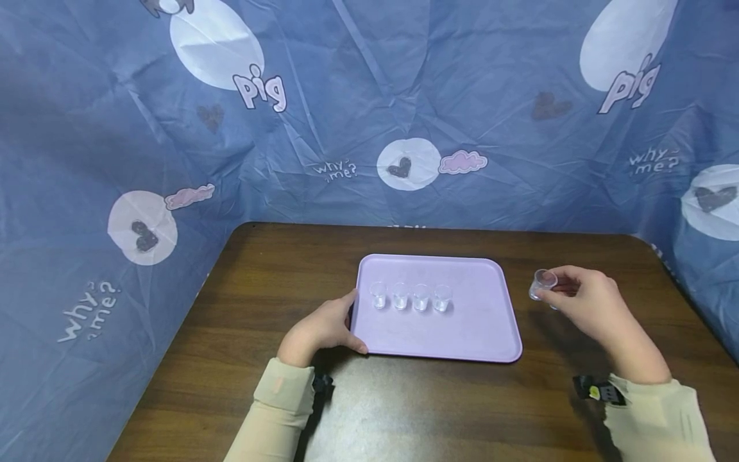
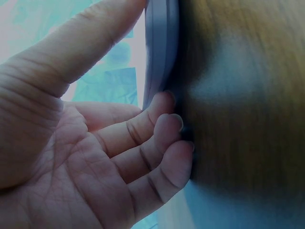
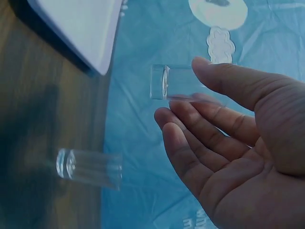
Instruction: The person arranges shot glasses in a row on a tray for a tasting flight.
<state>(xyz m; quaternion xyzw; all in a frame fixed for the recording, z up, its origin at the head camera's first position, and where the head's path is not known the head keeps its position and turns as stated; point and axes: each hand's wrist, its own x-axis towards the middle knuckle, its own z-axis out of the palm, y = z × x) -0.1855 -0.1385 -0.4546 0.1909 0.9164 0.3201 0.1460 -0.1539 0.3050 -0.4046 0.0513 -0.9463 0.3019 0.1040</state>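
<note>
My right hand (image 1: 594,301) pinches a small clear shot glass (image 1: 543,282) between thumb and fingers, above the table to the right of the tray. In the right wrist view a second shot glass (image 3: 90,168) stands on the table below that hand, mostly hidden in the head view. A lilac tray (image 1: 427,339) lies on the table, carrying a row of several clear shot glasses (image 1: 401,297). At its near left corner my left hand (image 1: 323,326) holds the edge, thumb at the front and index finger along the left side. The other fingertips (image 2: 177,164) rest beside the rim.
The brown wooden table (image 1: 277,276) has rounded far corners. A blue printed cloth (image 1: 346,115) hangs close behind it and at both sides. Light reflects off the tabletop in front of the tray.
</note>
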